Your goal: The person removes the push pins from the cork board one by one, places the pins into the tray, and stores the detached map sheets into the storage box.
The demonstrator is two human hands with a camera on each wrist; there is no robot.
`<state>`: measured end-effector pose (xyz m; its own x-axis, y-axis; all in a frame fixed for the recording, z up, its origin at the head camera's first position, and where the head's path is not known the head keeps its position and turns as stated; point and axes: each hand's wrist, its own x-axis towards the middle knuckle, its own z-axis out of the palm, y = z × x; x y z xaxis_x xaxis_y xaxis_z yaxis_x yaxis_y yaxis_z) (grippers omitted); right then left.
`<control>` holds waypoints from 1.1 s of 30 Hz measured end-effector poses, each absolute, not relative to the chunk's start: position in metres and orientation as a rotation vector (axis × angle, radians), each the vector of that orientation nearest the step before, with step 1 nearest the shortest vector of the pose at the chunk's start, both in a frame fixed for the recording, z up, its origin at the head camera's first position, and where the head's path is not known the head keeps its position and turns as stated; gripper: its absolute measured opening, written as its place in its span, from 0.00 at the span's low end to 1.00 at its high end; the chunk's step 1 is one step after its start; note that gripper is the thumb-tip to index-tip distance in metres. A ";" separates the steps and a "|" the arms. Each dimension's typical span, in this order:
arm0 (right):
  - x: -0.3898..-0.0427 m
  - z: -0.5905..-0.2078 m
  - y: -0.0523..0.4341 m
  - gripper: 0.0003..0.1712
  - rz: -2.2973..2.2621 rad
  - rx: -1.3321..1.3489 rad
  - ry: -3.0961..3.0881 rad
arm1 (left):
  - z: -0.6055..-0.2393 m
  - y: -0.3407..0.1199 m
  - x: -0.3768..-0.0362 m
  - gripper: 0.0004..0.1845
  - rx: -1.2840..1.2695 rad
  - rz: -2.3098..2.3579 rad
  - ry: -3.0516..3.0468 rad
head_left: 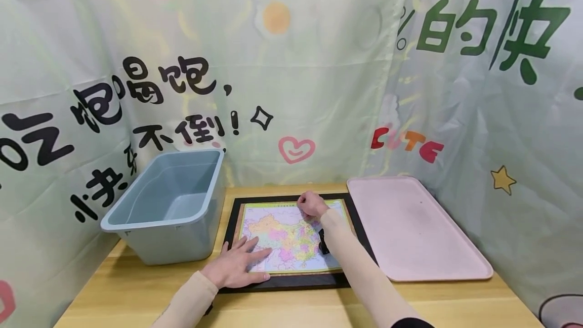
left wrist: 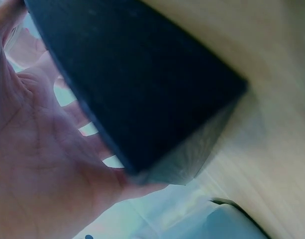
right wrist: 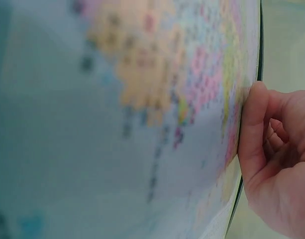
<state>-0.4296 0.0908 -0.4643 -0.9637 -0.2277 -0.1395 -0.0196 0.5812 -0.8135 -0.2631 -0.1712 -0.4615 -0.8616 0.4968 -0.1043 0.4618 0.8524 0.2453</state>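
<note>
one map puzzle board (head_left: 291,239) in a black frame lies flat at the middle of the wooden worktop (head_left: 291,308), between one grey-blue plastic bin (head_left: 166,206) on its left and one pink tray (head_left: 412,227) on its right. two hands work on it. the left hand (head_left: 237,267) lies flat with straight, spread fingers pressing the board's near left corner. the right hand (head_left: 311,204) is curled at the far edge of the map; the head view hides whether it pinches anything. the right wrist view shows its fingertip (right wrist: 254,112) pushed against the map's printed face, fingers curled, no piece visible. the left wrist view shows only the palm (left wrist: 43,149) over the dark frame edge.
</note>
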 end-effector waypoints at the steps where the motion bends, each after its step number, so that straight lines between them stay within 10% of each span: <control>1: -0.430 -0.464 0.091 0.13 -1.318 -0.208 2.586 | -0.461 -0.171 -0.263 0.37 0.745 0.317 2.861; 33: -0.427 -0.465 0.090 0.27 -1.242 -0.250 2.675 | -0.462 -0.170 -0.262 0.38 0.748 0.320 2.866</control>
